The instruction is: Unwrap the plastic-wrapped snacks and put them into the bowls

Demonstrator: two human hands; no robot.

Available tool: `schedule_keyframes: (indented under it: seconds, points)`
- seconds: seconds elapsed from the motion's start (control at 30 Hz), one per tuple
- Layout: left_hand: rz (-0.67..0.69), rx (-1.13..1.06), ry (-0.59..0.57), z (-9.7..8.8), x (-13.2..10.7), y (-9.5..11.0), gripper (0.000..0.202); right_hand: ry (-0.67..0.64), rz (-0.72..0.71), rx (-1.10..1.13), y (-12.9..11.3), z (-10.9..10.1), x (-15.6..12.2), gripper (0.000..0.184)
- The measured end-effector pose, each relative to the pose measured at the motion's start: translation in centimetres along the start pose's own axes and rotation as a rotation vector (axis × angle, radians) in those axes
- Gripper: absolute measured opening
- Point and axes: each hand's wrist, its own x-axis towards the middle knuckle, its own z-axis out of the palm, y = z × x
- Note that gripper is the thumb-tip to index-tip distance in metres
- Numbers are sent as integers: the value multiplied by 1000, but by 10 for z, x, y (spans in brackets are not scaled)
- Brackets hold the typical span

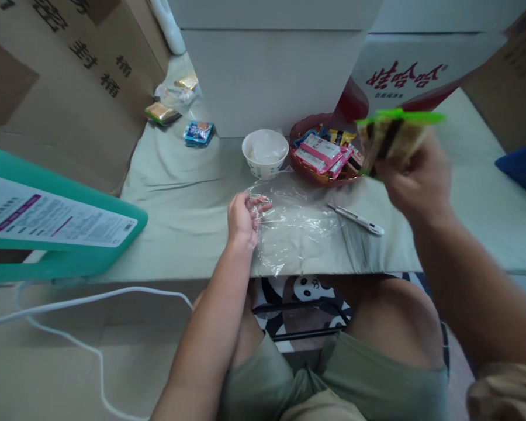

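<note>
My right hand (418, 175) is raised at the right, closed around a green-edged snack packet (388, 137) with beige and dark parts. Motion blurs it, and I cannot tell whether it is one packet or a few together. Low over the table, my left hand (243, 219) has curled fingers on the edge of a clear plastic bag (296, 225), which lies crumpled and spread out. A white utility knife (359, 221) rests just right of the bag. Behind the bag are a white bowl (265, 155) with clear plastic in it and a reddish basket (304, 169) of wrapped snacks (322, 152).
Blue packets (199, 133) and a green-brown packet (161, 113) lie at the back left. A green jug (65, 216) stands at the left near a cardboard box (70, 111). White boxes (272, 76) line the back. A blue object (523, 166) sits at the right edge.
</note>
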Motion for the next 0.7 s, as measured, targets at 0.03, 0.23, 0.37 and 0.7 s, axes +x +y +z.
schedule_keyframes:
  seconds: [0.03,0.23,0.37,0.7]
  points:
    - [0,3,-4,0,0,0,15,31,-76,-105,-3,2,24,40]
    - [-21,18,-1,-1,4,2,12,-221,-18,-481,-27,25,67,47]
    - [6,81,-18,-7,10,2,14,-232,-312,-191,-34,34,-24,28]
    - [501,846,211,-45,40,20,22,-899,-495,-146,-5,49,-142,36]
